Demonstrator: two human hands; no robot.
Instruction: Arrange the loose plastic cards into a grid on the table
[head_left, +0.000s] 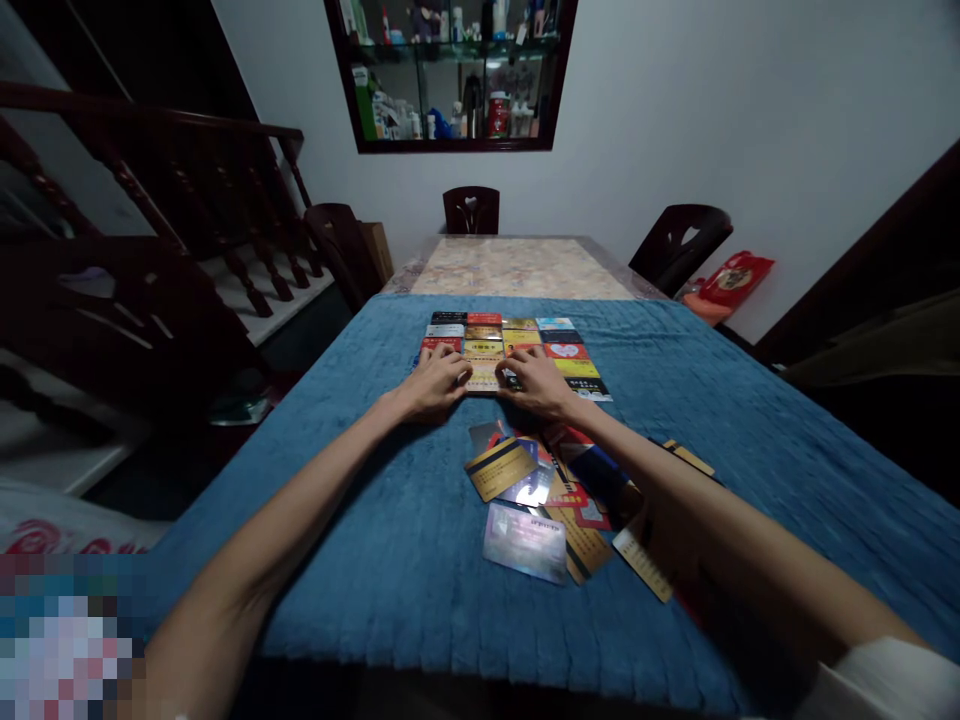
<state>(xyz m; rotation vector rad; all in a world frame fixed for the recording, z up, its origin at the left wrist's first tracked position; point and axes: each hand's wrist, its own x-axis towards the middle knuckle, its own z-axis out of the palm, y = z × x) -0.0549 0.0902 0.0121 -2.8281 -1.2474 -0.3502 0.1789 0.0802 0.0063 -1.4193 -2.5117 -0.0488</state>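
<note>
Flanking a pale card (483, 377) at centre frame, the left hand (437, 384) and right hand (538, 384) curl their fingers, though I cannot tell whether either grip clasps it, and a knuckle brushing sideways could skew the neighbouring cards (484, 348).

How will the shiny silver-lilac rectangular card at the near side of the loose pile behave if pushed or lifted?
The silver-lilac card looks flat and straight-edged, so it is probably stiff. Its bright glare suggests a smooth, possibly slippery face. It appears thin, so it is likely light.
</note>
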